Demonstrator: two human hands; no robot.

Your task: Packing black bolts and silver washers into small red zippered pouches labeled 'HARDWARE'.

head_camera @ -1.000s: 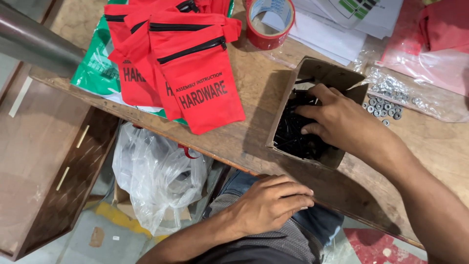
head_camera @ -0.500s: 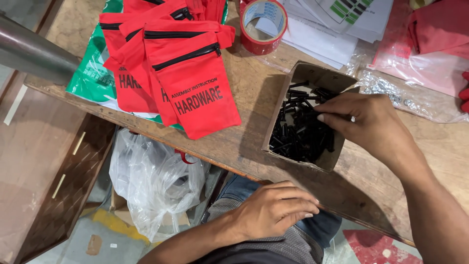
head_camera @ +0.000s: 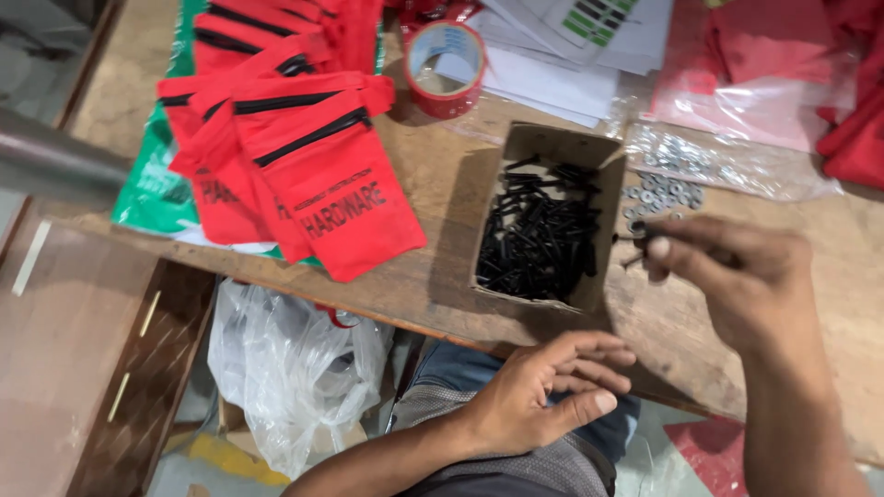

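Our right hand (head_camera: 737,285) pinches a few black screws (head_camera: 637,241) at its fingertips, just right of the box (head_camera: 552,147) and above the table (head_camera: 442,276). Our left hand (head_camera: 543,396) waits below the table edge, fingers loosely together, palm turned inward, holding nothing. We judge it best to keep the pinch firm and the screws bunched, so none slips. More screws lie in the box; washers (head_camera: 663,189) sit nearby, pouches (head_camera: 313,175) to the left.
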